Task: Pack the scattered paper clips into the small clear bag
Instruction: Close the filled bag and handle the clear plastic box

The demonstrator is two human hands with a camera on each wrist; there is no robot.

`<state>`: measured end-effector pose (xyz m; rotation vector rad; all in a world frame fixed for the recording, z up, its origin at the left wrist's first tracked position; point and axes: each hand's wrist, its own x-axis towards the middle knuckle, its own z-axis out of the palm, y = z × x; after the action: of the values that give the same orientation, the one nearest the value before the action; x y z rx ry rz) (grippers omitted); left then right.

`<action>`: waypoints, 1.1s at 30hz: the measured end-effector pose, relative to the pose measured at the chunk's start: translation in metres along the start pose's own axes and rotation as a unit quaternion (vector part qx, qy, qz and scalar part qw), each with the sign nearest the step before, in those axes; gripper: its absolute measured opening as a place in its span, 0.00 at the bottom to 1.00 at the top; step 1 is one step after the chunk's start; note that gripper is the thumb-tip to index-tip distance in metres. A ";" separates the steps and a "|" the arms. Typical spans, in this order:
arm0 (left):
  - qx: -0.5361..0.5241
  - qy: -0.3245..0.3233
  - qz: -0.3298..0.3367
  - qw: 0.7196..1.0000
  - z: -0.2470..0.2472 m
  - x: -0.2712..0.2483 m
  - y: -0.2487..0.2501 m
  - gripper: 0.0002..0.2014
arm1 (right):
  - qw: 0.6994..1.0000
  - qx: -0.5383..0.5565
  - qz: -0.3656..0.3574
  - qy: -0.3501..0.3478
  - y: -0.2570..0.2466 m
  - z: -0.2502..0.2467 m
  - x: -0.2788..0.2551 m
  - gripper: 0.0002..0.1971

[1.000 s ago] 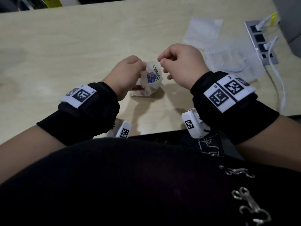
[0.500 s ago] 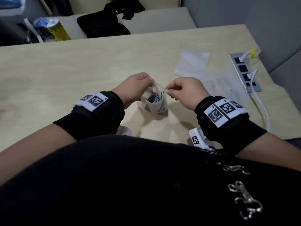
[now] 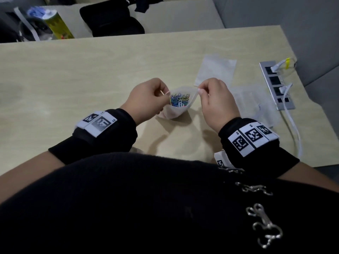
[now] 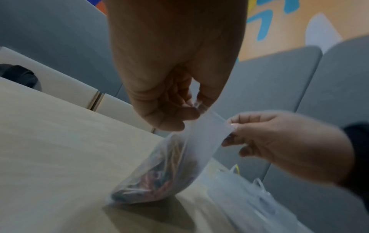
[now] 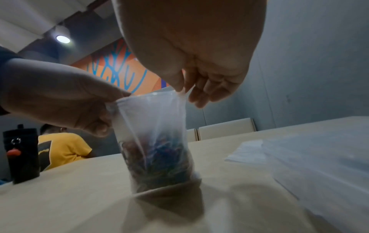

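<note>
Past my fingers the pale wood counter [image 3: 91, 70] runs to grey padded wall panels [image 4: 279, 86]. Above them sits an orange and blue mural [image 5: 119, 69], with one round ceiling light [image 5: 63, 39] overhead.

Left hand [image 4: 169, 71] and right hand [image 4: 279, 141] each pinch one side of the bag [image 4: 179, 165] mouth; bag bottom rests on desk [image 4: 60, 149], clips [image 4: 155, 178] inside.

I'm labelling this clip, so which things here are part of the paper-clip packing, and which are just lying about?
In the job:
small clear bag
paper clips inside it
left hand
right hand

Lying about:
flat plastic bags
power strip
white cable
black bag
</note>
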<state>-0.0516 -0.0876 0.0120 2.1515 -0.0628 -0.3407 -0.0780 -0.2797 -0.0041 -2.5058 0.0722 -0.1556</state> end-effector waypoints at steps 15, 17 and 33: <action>-0.014 0.024 -0.006 1.000 0.003 0.009 0.006 0.07 | 0.997 0.051 0.062 0.005 0.003 0.006 0.006 0.08; -0.047 0.041 0.002 0.998 0.002 0.008 0.008 0.07 | 0.993 0.090 0.054 0.054 -0.002 0.002 0.005 0.08; 0.003 0.016 0.040 0.999 0.002 0.011 -0.009 0.12 | 1.000 0.005 -0.006 0.027 -0.008 0.001 0.014 0.11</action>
<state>-0.0422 -0.0858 0.0012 2.1528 -0.1306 -0.2600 -0.0639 -0.2735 0.0009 -2.4931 0.0775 -0.2280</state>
